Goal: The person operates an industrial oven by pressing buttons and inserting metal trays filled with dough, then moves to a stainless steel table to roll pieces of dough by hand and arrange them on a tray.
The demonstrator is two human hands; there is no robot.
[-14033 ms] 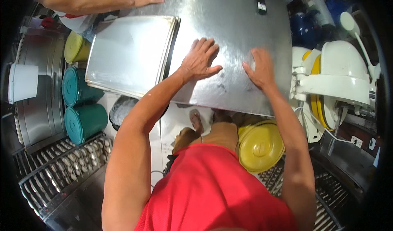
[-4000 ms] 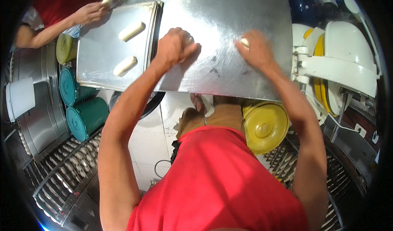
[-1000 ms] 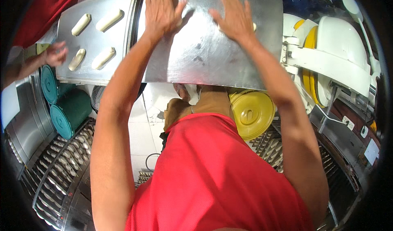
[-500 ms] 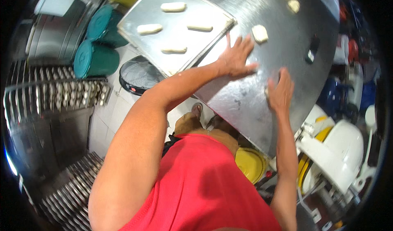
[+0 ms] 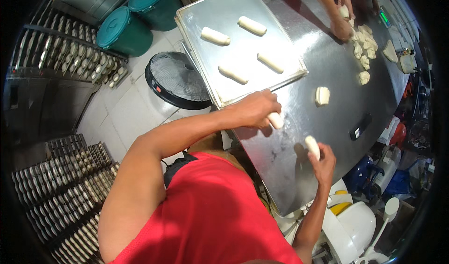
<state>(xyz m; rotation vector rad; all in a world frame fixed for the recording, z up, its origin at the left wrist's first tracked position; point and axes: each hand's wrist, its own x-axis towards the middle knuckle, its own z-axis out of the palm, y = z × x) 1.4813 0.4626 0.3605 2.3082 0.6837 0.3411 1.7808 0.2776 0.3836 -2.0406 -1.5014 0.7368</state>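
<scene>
My left hand [image 5: 260, 108] is closed around a rolled dough log [image 5: 275, 120], just above the steel table near the tray's corner. Part of that roll is covered by my fingers. Between thumb and fingers, my right hand [image 5: 323, 163] grips a second dough roll [image 5: 312, 147], raised over the table and casting a shadow. On the metal baking tray [image 5: 199, 79] lie several dough rolls [image 5: 252, 26], spaced apart. A flattened dough piece [image 5: 322, 96] rests on the steel table [image 5: 299, 189] beyond my hands.
A co-worker's hands [image 5: 343, 24] handle dough by a dough pile [image 5: 365, 42] at the far side. A black handheld device [image 5: 360, 127] lies at the right. On the left are a floor fan [image 5: 177, 77], lidded green bins [image 5: 122, 30] and loaded racks [image 5: 70, 180].
My hands were spread low over the table; now each grips a dough roll. The view has swung, bringing the co-worker's hands and the dough pile into sight.
</scene>
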